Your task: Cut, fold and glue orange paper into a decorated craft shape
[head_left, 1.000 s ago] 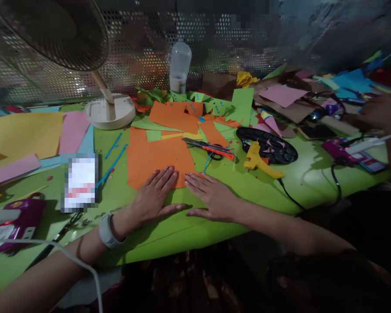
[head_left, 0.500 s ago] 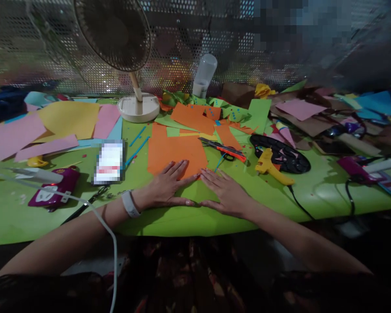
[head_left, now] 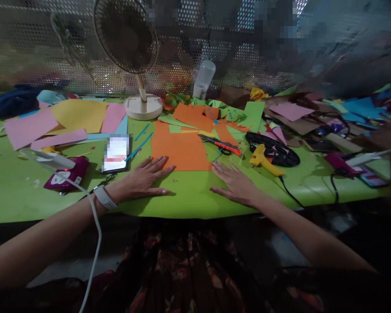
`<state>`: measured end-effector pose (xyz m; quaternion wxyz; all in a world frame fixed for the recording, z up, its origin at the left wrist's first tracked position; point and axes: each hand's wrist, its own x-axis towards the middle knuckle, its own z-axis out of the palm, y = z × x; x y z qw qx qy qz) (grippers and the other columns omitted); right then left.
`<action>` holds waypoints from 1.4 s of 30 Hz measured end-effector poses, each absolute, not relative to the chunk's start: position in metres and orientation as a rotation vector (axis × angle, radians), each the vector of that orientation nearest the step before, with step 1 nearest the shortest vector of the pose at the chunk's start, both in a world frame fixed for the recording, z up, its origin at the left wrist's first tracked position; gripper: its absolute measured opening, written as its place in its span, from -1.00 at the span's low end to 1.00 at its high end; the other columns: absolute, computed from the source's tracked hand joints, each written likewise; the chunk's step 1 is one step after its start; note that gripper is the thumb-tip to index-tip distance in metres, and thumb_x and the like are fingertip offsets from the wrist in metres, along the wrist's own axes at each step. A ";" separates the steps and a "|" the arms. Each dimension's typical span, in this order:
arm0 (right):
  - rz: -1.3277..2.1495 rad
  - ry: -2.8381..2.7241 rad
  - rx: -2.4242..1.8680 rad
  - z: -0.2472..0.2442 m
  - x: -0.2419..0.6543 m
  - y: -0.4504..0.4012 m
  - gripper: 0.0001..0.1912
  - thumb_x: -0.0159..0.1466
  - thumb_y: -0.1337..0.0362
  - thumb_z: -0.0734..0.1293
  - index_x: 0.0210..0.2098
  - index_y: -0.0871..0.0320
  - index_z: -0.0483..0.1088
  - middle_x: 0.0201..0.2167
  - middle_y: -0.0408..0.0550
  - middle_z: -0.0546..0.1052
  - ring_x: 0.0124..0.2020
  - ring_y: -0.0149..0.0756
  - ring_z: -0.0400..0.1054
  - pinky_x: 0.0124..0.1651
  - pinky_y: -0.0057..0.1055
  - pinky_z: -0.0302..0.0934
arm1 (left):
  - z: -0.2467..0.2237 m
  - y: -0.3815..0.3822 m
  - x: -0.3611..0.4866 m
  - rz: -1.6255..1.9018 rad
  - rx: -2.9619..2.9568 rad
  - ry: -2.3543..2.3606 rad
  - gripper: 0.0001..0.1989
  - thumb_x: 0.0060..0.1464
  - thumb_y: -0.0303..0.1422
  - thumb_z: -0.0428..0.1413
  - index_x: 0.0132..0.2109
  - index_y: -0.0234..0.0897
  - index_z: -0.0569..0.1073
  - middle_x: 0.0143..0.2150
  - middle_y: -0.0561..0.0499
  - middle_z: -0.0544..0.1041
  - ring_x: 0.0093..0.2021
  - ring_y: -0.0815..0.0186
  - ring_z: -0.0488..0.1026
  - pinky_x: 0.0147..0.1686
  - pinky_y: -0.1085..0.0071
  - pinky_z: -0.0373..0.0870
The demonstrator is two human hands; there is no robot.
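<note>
An orange sheet of paper [head_left: 182, 150] lies on the green-covered table [head_left: 189, 195] in front of me. My left hand [head_left: 146, 179] rests flat with its fingers spread, the fingertips over the sheet's lower left corner. Flat on the green cover lies my right hand [head_left: 234, 182], fingers apart, just past the sheet's lower right corner. Neither hand grips anything. Beyond my right fingertips are scissors [head_left: 226, 151] and an orange-handled cutter knife [head_left: 223, 144], close together. A yellow glue gun [head_left: 265, 161] lies to the right, partly over a black tray [head_left: 280, 150].
A small fan [head_left: 143, 106] stands at the back, near a clear bottle [head_left: 204, 78]. To the left are a phone [head_left: 117, 152], a purple power strip [head_left: 67, 176] and coloured paper [head_left: 78, 115]. A white cable [head_left: 96, 221] crosses my left forearm. Paper scraps [head_left: 234, 111] pile up behind.
My hands have slid apart, the left going left and the right slightly right, uncovering the orange sheet's lower edge. The view has shifted a little.
</note>
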<state>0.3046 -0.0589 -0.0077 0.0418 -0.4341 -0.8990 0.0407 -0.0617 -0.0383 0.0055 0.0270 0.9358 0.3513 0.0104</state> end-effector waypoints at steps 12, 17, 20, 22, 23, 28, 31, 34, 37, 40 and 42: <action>0.040 -2.615 -1.497 0.010 0.288 -0.063 -0.07 0.37 -0.29 -0.04 0.37 0.37 0.16 0.41 0.28 0.13 0.44 0.05 -0.02 0.46 0.07 -0.14 | 0.003 -0.043 -0.085 -0.018 2.905 1.154 -0.20 0.29 0.14 -0.16 0.49 -0.18 -0.06 0.51 -0.29 -0.10 0.48 -0.08 -0.06 0.35 -0.12 -0.07; 0.210 -2.681 -1.230 0.012 0.206 -0.050 -0.04 0.35 -0.31 -0.01 0.42 0.34 0.04 0.44 0.23 0.05 0.47 0.01 -0.09 0.46 0.02 -0.15 | 0.008 -0.042 -0.083 -0.119 2.872 1.200 -0.23 0.30 0.09 -0.10 0.49 -0.16 -0.04 0.51 -0.26 -0.09 0.48 -0.08 -0.05 0.37 -0.10 -0.06; 0.267 -2.742 -1.212 0.003 0.184 -0.042 -0.09 0.36 -0.28 0.05 0.43 0.29 0.05 0.44 0.20 0.04 0.47 0.01 -0.09 0.46 0.01 -0.17 | 0.011 -0.040 -0.082 -0.197 2.873 1.220 -0.22 0.29 0.08 -0.07 0.49 -0.17 -0.03 0.51 -0.25 -0.09 0.48 -0.08 -0.08 0.38 -0.09 -0.10; 0.290 -2.751 -1.248 -0.002 0.191 -0.042 -0.10 0.36 -0.27 0.06 0.42 0.27 0.06 0.44 0.19 0.06 0.46 0.01 -0.07 0.46 0.00 -0.16 | 0.011 -0.039 -0.083 -0.191 2.884 1.209 -0.22 0.28 0.09 -0.07 0.49 -0.16 -0.01 0.51 -0.23 -0.09 0.48 -0.08 -0.08 0.39 -0.09 -0.12; 0.293 -2.741 -1.270 -0.004 0.201 -0.043 -0.11 0.36 -0.27 0.05 0.42 0.27 0.07 0.44 0.18 0.06 0.46 0.01 -0.07 0.46 0.00 -0.16 | 0.010 -0.038 -0.084 -0.174 2.885 1.201 -0.22 0.28 0.10 -0.07 0.48 -0.15 -0.01 0.51 -0.22 -0.08 0.48 -0.08 -0.06 0.39 -0.09 -0.12; 0.289 -2.621 -1.458 -0.007 0.268 -0.062 -0.13 0.37 -0.26 0.02 0.43 0.23 0.07 0.44 0.15 0.05 0.46 0.05 -0.06 0.46 0.12 -0.25 | 0.006 -0.034 -0.087 -0.095 2.858 1.193 -0.19 0.24 0.17 -0.11 0.48 -0.12 0.02 0.51 -0.18 -0.03 0.47 -0.09 -0.02 0.38 -0.07 -0.10; 0.275 -2.542 -1.553 -0.005 0.297 -0.069 -0.15 0.37 -0.24 0.06 0.39 0.26 0.15 0.42 0.21 0.13 0.43 0.12 0.00 0.44 0.20 -0.22 | 0.005 -0.034 -0.087 -0.092 2.839 1.194 -0.20 0.25 0.17 -0.13 0.48 -0.11 0.00 0.52 -0.15 -0.05 0.47 -0.07 -0.04 0.38 -0.06 -0.12; 0.317 -2.434 -1.562 -0.001 0.307 -0.067 -0.29 0.37 -0.19 0.14 0.25 0.21 0.36 0.31 0.22 0.34 0.37 0.16 0.13 0.40 0.21 -0.11 | 0.004 -0.036 -0.087 -0.085 2.821 1.189 -0.19 0.26 0.16 -0.13 0.49 -0.13 -0.05 0.52 -0.17 -0.11 0.48 -0.06 -0.08 0.39 -0.06 -0.13; 0.390 -2.245 -1.578 0.004 0.300 -0.054 -0.46 0.37 -0.12 0.21 0.11 0.12 0.46 0.17 0.17 0.48 0.26 0.15 0.28 0.29 0.12 0.12 | 0.002 -0.037 -0.087 -0.054 2.819 1.202 -0.19 0.25 0.15 -0.10 0.49 -0.10 -0.04 0.53 -0.16 -0.12 0.48 -0.07 -0.08 0.39 -0.07 -0.15; 0.422 -2.116 -1.643 0.008 0.283 -0.035 -0.51 0.35 -0.03 0.28 0.11 0.16 0.46 0.12 0.21 0.49 0.17 0.14 0.37 0.16 0.02 0.26 | 0.002 -0.037 -0.088 -0.029 2.815 1.212 -0.20 0.25 0.14 -0.07 0.49 -0.08 -0.04 0.52 -0.15 -0.10 0.48 -0.09 -0.06 0.39 -0.10 -0.15; 0.457 -2.083 -1.680 0.010 0.272 -0.023 -0.52 0.33 0.03 0.33 0.10 0.22 0.46 0.12 0.26 0.48 0.14 0.13 0.38 0.13 -0.02 0.28 | 0.003 -0.038 -0.088 -0.044 2.815 1.204 -0.19 0.26 0.14 -0.07 0.49 -0.11 -0.04 0.52 -0.18 -0.13 0.48 -0.10 -0.07 0.39 -0.12 -0.16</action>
